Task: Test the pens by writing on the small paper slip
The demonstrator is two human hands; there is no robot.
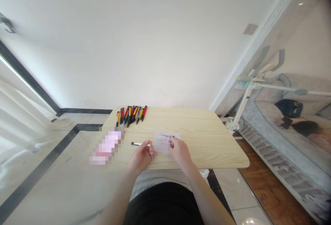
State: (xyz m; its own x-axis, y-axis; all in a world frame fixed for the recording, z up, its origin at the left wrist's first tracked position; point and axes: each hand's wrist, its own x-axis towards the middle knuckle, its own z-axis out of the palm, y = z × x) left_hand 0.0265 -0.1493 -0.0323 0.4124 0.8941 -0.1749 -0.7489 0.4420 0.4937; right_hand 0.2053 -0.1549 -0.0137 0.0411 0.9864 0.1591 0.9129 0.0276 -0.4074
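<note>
Paper (160, 145) beneath palm-down right hand (179, 150)

No text can be read; the marks (163, 140) on the paper (160, 146) are too small.

the person's bare forearms (121, 192) reach forward, well apart; the left hand (143, 153) turns its palm inward, fingers curled; the right hand (179, 150) shows its back, fingertips (170, 144) drawn together.
</note>
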